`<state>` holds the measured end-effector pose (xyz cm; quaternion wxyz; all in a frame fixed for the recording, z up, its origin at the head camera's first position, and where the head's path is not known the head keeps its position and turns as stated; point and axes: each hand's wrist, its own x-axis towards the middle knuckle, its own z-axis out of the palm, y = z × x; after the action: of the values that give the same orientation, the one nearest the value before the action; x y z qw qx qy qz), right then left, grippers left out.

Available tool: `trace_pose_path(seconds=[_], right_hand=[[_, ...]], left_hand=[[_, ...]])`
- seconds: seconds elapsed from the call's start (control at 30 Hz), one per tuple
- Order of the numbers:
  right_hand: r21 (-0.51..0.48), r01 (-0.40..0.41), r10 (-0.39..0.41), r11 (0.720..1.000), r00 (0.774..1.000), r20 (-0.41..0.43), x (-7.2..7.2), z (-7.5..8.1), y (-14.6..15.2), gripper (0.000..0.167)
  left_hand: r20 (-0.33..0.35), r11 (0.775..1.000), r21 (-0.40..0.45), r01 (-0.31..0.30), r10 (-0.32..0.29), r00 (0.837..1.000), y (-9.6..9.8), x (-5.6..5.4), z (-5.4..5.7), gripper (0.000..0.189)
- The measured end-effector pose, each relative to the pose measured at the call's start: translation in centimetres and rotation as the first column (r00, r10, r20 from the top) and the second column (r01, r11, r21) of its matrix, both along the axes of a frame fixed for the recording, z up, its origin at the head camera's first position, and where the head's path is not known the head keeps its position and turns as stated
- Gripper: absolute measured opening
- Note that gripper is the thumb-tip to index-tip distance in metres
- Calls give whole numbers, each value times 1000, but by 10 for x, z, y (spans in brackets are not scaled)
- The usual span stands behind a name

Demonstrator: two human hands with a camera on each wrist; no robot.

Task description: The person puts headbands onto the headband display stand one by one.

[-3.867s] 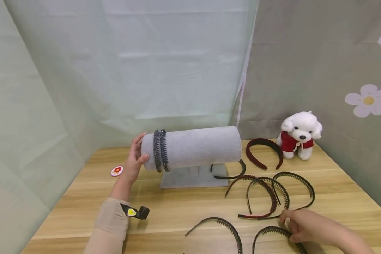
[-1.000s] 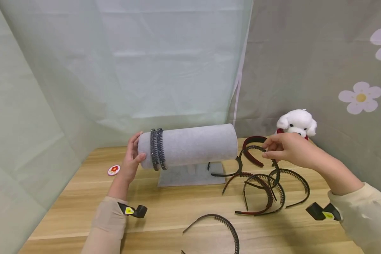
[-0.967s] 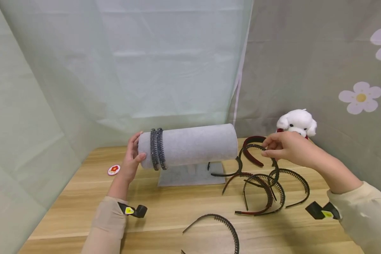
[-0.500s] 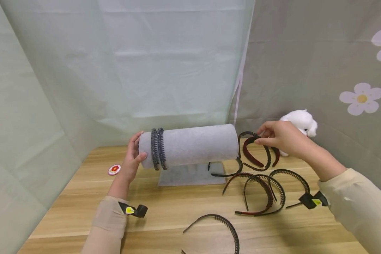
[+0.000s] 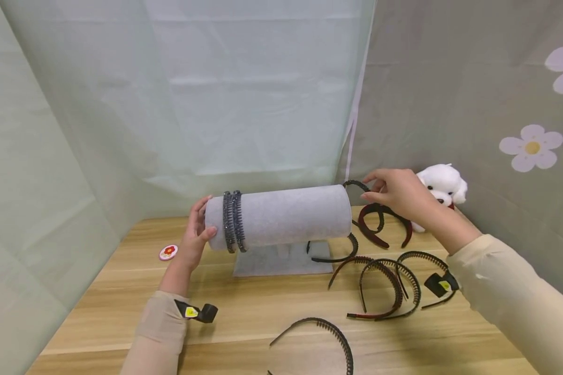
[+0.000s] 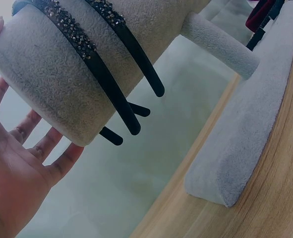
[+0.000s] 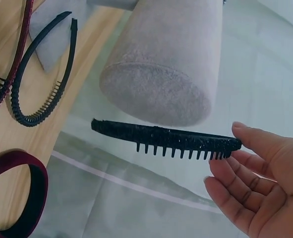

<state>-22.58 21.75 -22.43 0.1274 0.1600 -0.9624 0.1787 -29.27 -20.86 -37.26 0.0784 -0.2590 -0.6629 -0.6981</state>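
Note:
A grey velvet display stand with a horizontal roll stands on the wooden table. My left hand holds the roll's left end, thumb in front and fingers round the far side. Two dark beaded headbands sit over the roll close to that hand; the left wrist view shows their ends hanging below. My right hand pinches a black toothed headband between thumb and fingers, just off the roll's right end. In the head view part of this headband is hidden behind the roll.
Several headbands lie on the right, among them a dark red toothed one and a wide dark red one. Another headband lies in front. A white plush dog sits back right, a flower badge left.
My right hand has picked up the black headband from the front right, then carried it up and left to the roll's right end. My left hand stays at the left end.

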Motion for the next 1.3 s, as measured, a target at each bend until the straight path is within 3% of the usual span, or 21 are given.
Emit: trace_pose_path(seconds=[0.53,1.0,1.3], right_hand=[[12,19,-19,1000,1000,0,-14,-8,-22,33],[14,51,-51,999,998,-34,-15,-15,-37,31],[-11,88,-88,996,996,-1,-15,-16,-50,30]], left_hand=[[-14,1000,-18,3,-3,1000,0,0,-1,64],[-22,1000,-18,7,-8,1000,1,-2,-2,65],[-2,1000,-31,0,0,1000,0,-1,-2,64]])
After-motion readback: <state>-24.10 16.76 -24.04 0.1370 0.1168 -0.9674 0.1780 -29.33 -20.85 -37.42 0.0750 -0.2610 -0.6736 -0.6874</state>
